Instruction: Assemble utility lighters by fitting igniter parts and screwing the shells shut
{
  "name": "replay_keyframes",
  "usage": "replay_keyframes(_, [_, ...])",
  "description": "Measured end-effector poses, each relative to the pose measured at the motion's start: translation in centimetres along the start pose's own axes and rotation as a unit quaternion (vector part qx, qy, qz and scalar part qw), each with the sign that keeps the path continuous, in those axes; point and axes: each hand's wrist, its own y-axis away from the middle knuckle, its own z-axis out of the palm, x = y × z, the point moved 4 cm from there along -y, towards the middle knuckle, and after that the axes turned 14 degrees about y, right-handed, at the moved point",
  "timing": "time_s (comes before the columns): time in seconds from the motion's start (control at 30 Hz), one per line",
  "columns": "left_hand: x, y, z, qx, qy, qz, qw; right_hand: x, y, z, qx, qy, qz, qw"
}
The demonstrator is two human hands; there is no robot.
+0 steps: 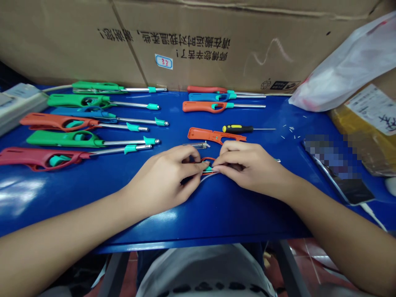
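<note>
My left hand (168, 175) and my right hand (247, 167) meet at the middle of the blue table (216, 210), both pinched on a partly assembled orange lighter (208, 166) with a teal trigger and thin wires. Most of that lighter is hidden under my fingers. Just behind my hands lie an orange half shell (213, 135), a small clear tube (198, 145) and a screwdriver (239, 128) with a black and yellow handle.
Several finished long-nozzle lighters (80, 138) in green, red, orange and blue lie in rows at left, three more lighters (222, 101) at the back centre. Cardboard boxes (198, 37) wall the back. A phone (340, 173), plastic bag (349, 66) and yellow packet (368, 132) sit right.
</note>
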Motion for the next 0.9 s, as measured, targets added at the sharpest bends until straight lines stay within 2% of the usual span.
replay_keyframes(0.17, [-0.4,0.0,-0.1,0.006,0.018,-0.018,1.000,0.3,-0.3,0.2,0.010,-0.043,0.036,0.998])
replay_keyframes(0.3, [-0.5,-0.1,0.0,-0.015,0.020,-0.010,1.000,0.4,-0.4,0.2,0.007,-0.053,0.064,0.997])
replay_keyframes(0.37, [-0.5,-0.2,-0.1,-0.014,0.031,-0.012,0.999,0.4,-0.4,0.2,0.004,-0.057,0.066,0.996])
replay_keyframes(0.53, [-0.6,-0.6,-0.6,0.031,0.076,-0.022,0.996,0.3,-0.4,0.2,0.006,-0.064,0.056,0.996])
replay_keyframes(0.63, [-0.5,-0.6,-0.8,0.027,0.083,-0.029,0.996,0.4,-0.4,0.2,0.012,-0.066,0.053,0.996])
replay_keyframes(0.73, [-0.1,-0.4,-0.9,0.005,0.047,-0.020,0.999,0.4,-0.4,0.2,0.013,-0.064,0.056,0.996])
replay_keyframes(0.83, [0.8,0.0,-0.8,-0.024,-0.057,0.040,0.997,0.4,-0.4,0.2,0.014,-0.062,0.058,0.996])
replay_keyframes(0.9, [1.5,0.2,-0.5,-0.056,-0.146,0.086,0.984,0.4,-0.5,0.3,0.016,-0.059,0.055,0.997])
